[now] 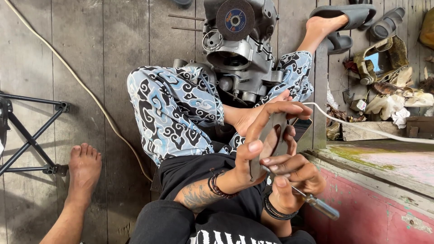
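Screwdriver (316,204) pinched in right hand (294,178), shaft angled up-left into grey flat part (271,138); left hand (255,144) clamps that part, long axis upright.

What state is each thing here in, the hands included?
Left hand: closed round a flat metal plate, held upright.
Right hand: gripping a screwdriver, tip against the plate.
Engine casing: on the floor between the legs.
Abrasive disc: lying on the casing.
Sandals: off.
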